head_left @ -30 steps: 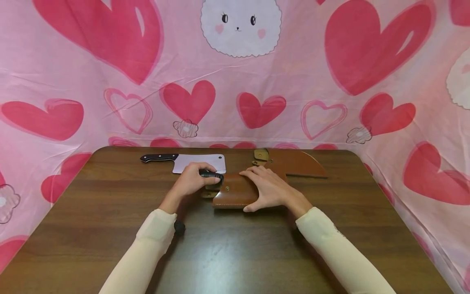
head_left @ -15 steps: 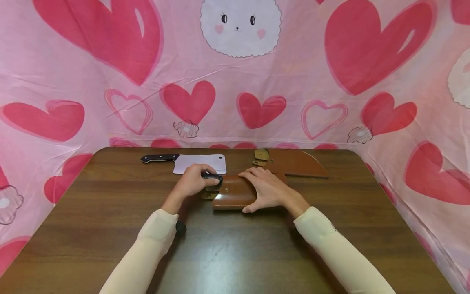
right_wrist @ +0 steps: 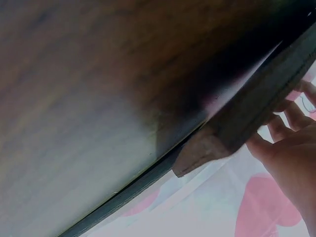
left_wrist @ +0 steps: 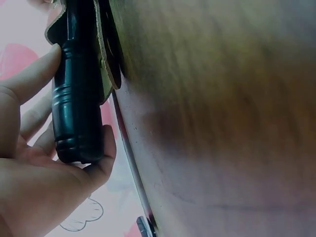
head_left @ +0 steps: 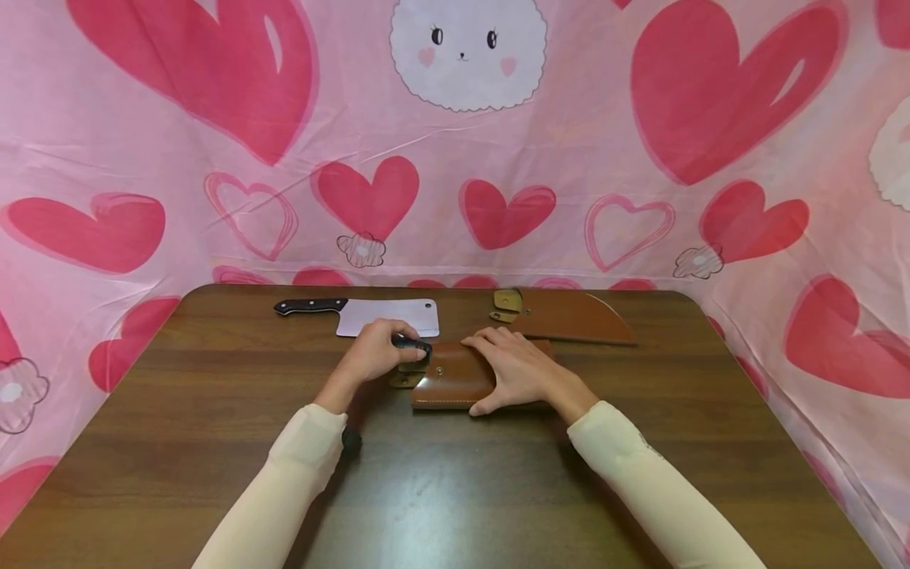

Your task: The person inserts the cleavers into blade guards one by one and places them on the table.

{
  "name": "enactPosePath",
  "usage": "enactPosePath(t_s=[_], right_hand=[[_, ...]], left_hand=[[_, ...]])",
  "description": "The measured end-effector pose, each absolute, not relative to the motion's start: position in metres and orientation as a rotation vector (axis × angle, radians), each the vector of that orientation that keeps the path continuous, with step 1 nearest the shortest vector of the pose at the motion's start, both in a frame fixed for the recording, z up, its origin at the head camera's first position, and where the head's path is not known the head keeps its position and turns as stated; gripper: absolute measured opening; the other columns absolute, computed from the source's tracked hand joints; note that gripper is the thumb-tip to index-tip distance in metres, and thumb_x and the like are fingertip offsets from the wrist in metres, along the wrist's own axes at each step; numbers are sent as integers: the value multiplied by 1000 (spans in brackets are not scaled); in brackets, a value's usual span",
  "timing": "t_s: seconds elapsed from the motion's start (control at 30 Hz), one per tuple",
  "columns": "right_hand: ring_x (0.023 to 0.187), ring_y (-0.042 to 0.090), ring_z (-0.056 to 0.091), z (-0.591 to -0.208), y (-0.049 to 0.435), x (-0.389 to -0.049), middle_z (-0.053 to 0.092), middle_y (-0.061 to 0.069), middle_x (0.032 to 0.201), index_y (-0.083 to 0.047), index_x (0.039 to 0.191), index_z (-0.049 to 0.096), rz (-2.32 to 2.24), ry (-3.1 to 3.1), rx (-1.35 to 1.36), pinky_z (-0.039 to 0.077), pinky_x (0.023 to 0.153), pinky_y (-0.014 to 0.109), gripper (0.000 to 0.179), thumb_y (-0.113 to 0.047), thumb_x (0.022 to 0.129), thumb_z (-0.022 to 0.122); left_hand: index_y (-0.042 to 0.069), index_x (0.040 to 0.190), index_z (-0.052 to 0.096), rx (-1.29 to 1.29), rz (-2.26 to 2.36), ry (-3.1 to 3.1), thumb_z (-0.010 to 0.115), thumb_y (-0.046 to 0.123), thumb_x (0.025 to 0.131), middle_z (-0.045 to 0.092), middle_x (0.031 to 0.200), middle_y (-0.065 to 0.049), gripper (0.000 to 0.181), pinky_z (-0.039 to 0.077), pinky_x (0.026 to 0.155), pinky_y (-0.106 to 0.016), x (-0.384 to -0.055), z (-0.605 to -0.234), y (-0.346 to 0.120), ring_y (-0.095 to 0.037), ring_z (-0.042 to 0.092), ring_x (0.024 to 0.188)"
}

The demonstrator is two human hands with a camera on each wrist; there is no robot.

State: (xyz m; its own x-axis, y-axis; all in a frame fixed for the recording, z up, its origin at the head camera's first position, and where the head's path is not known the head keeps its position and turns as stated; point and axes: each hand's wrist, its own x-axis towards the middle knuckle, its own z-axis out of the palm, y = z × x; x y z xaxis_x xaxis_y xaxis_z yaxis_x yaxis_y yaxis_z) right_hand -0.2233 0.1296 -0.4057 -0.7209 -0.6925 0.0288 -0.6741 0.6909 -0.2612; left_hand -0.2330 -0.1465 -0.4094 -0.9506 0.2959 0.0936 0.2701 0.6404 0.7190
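A brown leather knife sheath (head_left: 453,382) lies in front of me near the middle of the table, and a black ribbed knife handle (left_wrist: 76,111) sticks out of its left end. My left hand (head_left: 373,348) grips this handle between thumb and fingers; the blade is hidden inside the leather. Spread across the sheath's width, my right hand (head_left: 522,368) holds it, thumb at the near edge and fingers at the far edge. The right wrist view shows the sheath's side (right_wrist: 252,106) close along the table. Strap tabs (head_left: 405,381) hang undone beside the handle.
A cleaver (head_left: 387,314) with a black handle lies at the back left, just beyond my left hand. Behind my right hand is another brown sheath (head_left: 569,315) with brass-coloured tabs. A pink heart-patterned cloth (head_left: 455,142) hangs behind the wooden table (head_left: 426,490).
The held sheath has come slightly toward me, its right end now apart from the back sheath in view. Both hands keep their hold and shift only a little with it.
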Motion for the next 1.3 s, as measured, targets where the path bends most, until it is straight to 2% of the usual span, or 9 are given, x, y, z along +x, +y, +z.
enactPosePath(t_s=[1.3], right_hand=[[137, 31, 38, -412, 127, -222, 39, 8, 152, -16, 155, 39, -327, 2754, -1057, 31, 112, 57, 112, -71, 67, 82]], left_hand=[[6, 98, 73, 546, 1116, 2822, 83, 19, 85, 73, 96, -7, 21, 49, 89, -46, -234, -408, -145, -27, 65, 96]])
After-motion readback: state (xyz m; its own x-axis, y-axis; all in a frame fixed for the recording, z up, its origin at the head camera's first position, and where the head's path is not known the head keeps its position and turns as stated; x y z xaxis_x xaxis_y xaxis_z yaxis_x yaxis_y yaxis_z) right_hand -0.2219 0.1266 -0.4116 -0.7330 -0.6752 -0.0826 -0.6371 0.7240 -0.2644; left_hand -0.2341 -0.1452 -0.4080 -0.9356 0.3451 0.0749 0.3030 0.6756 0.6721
